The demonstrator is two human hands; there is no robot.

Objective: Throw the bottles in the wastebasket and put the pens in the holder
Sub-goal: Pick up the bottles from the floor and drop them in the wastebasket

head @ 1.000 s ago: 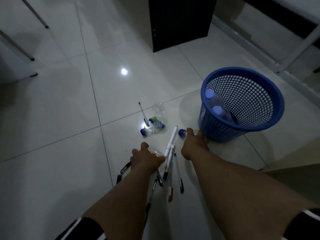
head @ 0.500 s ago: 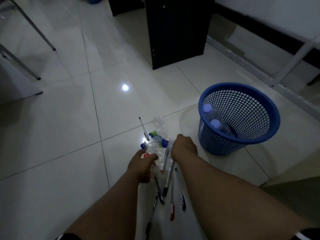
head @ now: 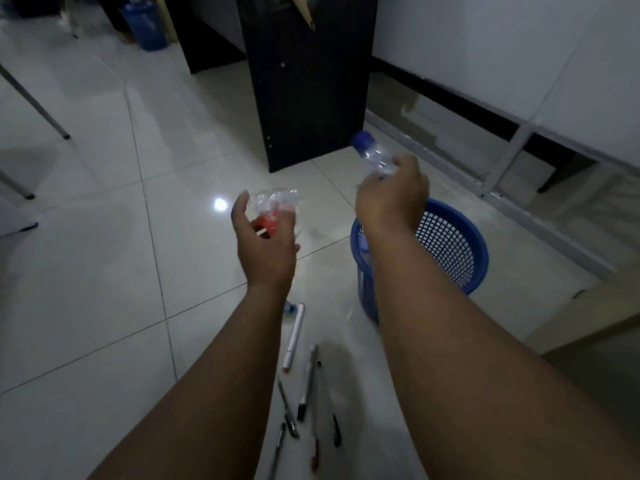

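Observation:
My right hand (head: 391, 199) is raised above the blue mesh wastebasket (head: 453, 237) and grips a clear bottle with a blue cap (head: 372, 155), cap pointing up and left. My left hand (head: 266, 244) is lifted to the left of the basket and holds a crumpled clear bottle with a red label (head: 273, 211). A blue cap of a bottle inside the basket shows by my right wrist. On the floor between my forearms lie a white marker (head: 294, 336) and several pens (head: 306, 386). A bit of another bottle shows just under my left wrist. No pen holder is in view.
A black cabinet (head: 304, 81) stands behind the basket. A white metal frame (head: 502, 161) runs along the wall at right. Chair legs (head: 34, 102) stand at far left. A second blue bin (head: 145, 26) sits far back. A beige surface edge (head: 588, 327) is at lower right.
Both hands have lifted off the floor, each with a bottle. The right hand has swung up over the wastebasket. The head view has tilted upward.

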